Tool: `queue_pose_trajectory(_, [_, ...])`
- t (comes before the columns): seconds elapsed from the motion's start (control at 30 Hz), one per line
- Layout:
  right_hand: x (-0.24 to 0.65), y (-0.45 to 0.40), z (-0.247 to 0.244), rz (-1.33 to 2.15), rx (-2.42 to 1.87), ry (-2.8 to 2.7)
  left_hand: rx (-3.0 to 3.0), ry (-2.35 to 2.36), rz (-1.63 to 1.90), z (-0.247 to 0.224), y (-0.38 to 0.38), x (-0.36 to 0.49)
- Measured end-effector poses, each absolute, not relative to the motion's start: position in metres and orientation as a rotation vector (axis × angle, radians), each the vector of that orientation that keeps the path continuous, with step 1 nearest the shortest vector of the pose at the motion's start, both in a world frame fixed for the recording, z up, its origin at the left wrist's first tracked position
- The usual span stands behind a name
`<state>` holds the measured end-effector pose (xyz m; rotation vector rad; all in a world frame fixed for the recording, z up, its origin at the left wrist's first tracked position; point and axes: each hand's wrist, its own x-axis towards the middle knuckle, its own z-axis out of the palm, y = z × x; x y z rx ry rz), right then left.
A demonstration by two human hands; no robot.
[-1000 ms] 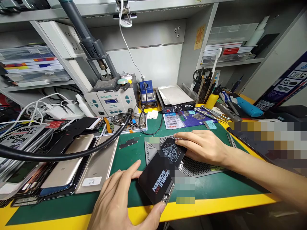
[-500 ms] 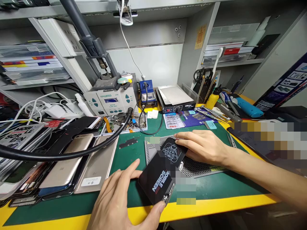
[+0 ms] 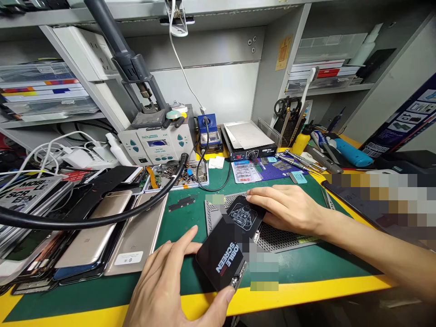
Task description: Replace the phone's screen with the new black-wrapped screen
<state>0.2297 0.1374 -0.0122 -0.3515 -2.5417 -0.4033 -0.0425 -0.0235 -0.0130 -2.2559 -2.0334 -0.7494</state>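
Note:
A black phone screen [image 3: 216, 254] printed "MOBILE SCREEN", with a white line drawing near its far end, lies tilted between my hands. My left hand [image 3: 166, 286] grips its near end, thumb on the lower corner and fingers along the left side. At the far end, my right hand [image 3: 289, 206] holds the edge with its fingertips; the right thumb is hidden. Under the screen's far part is a grey perforated pad [image 3: 277, 240]. Blurred blocks cover part of the screen's middle and right edge.
Stacked phones and back covers [image 3: 136, 236] lie on the left, with a thick black hose [image 3: 112, 222] arching over them. A parts tray [image 3: 177, 175], a hot-air station [image 3: 160, 141] and a heating plate unit [image 3: 250, 141] stand behind. Tweezers [image 3: 327, 199] and a dark phone [image 3: 350, 197] lie right.

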Motion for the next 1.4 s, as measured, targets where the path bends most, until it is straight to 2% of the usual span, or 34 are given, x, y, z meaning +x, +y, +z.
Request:
queue_pose_trajectory(0.93, [0.2274,0.1377,-0.0136,-0.389,-0.414,-2.56,-2.242,-2.123,-0.815,-0.0151,-0.0227,-0.0445])
queue_pose_trajectory(1.4, [0.2272,0.1347,-0.0116,-0.201,-0.546,-2.536,-2.133,-2.536,-1.007,-0.0202,-0.0229,-0.0495])
